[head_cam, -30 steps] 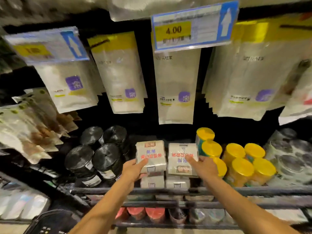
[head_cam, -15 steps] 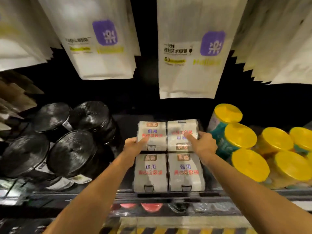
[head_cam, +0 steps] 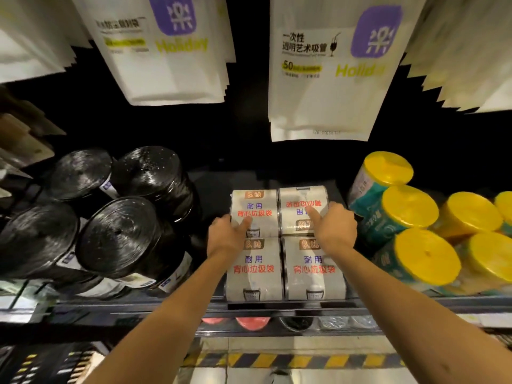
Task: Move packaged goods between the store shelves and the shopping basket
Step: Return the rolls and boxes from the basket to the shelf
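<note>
Well to the left of your left hand, black rolls lie piled on the shelf with their round ends toward you. Your left hand grips the left rear pack: the thumb lies across its printed top and the other fingers curl round its left side, out of view, so the hand is partly closed on the pack. This pack sits on the shelf and touches the right rear pack side by side; the print of that one is upside down to you. Under both your wrists, nearer to you than the hands, the two front packs lie against the front rail of the shelf, just beside the rear ones. Above the hands hang white pouches with a purple logo. Your right hand grips the right rear pack in the same way, thumb on top and fingers wrapped round its right side. Just to the right of this hand lie teal canisters with yellow lids, tilted toward you and touching each other
</note>
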`<state>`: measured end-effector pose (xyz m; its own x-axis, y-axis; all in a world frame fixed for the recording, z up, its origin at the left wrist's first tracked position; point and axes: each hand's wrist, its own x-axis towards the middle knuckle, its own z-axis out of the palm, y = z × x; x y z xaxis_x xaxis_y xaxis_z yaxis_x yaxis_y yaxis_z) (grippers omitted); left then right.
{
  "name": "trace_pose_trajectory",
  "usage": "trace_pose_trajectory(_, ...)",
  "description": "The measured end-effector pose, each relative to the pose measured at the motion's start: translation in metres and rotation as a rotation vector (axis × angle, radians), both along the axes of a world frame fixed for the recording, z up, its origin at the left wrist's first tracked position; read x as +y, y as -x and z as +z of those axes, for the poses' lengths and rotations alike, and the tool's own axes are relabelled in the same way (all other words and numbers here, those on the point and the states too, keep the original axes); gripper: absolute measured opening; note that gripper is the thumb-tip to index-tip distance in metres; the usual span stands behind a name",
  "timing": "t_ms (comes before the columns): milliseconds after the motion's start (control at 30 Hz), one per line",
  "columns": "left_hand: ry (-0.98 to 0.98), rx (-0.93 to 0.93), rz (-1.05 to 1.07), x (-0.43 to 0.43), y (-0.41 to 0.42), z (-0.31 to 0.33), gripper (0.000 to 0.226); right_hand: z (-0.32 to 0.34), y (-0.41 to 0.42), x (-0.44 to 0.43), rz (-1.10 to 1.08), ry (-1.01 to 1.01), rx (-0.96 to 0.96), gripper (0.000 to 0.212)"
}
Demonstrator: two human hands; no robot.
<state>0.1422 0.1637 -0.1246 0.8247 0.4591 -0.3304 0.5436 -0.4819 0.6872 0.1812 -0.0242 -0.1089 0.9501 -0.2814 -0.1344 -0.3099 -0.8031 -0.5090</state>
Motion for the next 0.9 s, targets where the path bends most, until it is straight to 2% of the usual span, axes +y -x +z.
trace_pose_trajectory(67,-0.093,0.049,-0.040,-0.002,0.002,0.006,0.031,0.005,0.007,0.003,0.069,0.076,0.022,0.046)
trace_pose_trajectory(167,-0.086,0.090,-0.074,-0.004,0.012,0.022,0.035,0.011,0.018,0.000,0.155,0.022,0.101,0.052)
trace_pose_trajectory(300,-0.163,0.049,-0.185,-0.006,0.036,0.054,0.039,0.039,0.036,-0.003,0.278,0.034,0.137,0.041)
trace_pose_trajectory(467,-0.129,0.059,-0.237,-0.009,0.071,0.092,0.047,0.087,0.062,0.005,0.469,-0.053,0.147,0.058)
trace_pose_trajectory(567,-0.126,0.059,-0.245,-0.008,0.093,0.109,0.046,0.105,0.078,0.011,0.593,-0.056,0.164,0.058)
trace_pose_trajectory(767,-0.155,0.073,-0.139,0.000,0.140,0.126,0.056,0.123,0.102,0.027,0.802,-0.041,0.151,0.051)
trace_pose_trajectory(900,-0.131,0.036,-0.008,0.005,0.185,0.137,0.049,0.129,0.120,0.040,0.960,-0.076,0.168,0.048)
